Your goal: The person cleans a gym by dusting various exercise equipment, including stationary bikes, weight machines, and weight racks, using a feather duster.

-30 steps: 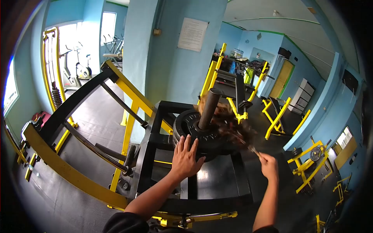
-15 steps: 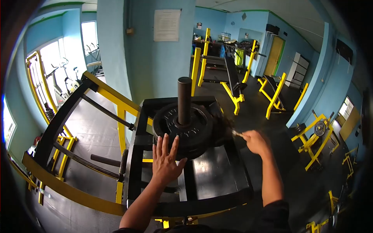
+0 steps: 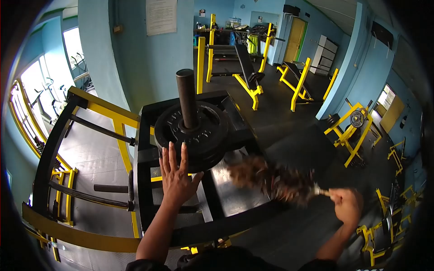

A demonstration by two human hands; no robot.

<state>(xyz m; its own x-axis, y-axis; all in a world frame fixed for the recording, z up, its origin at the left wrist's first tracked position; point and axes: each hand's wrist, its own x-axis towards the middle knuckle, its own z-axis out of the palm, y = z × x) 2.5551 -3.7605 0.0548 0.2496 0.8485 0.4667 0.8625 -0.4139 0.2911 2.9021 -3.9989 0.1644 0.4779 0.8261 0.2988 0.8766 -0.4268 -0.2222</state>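
My left hand (image 3: 176, 174) rests with fingers spread on the near edge of a black weight plate (image 3: 210, 122). The plate lies flat around an upright dark metal post (image 3: 187, 99), stacked on at least one other plate. My right hand (image 3: 347, 205) is closed around the light handle of a brown feather duster (image 3: 273, 180). The duster's feathers are smeared by motion and stretch leftward over the black frame (image 3: 253, 221) of the sled-like machine, near but apart from the plates.
Black and yellow curved rails (image 3: 81, 232) extend to the left of the machine. A blue pillar (image 3: 149, 67) stands right behind it. Farther back are a yellow-framed bench (image 3: 246, 67) and another bench (image 3: 294, 72). A plate-loaded yellow rack (image 3: 357, 124) stands at the right.
My right hand has swung right and toward me with the duster, pulling it from behind the plates out over the frame. My left hand stays on the plate. The view has shifted right and down.
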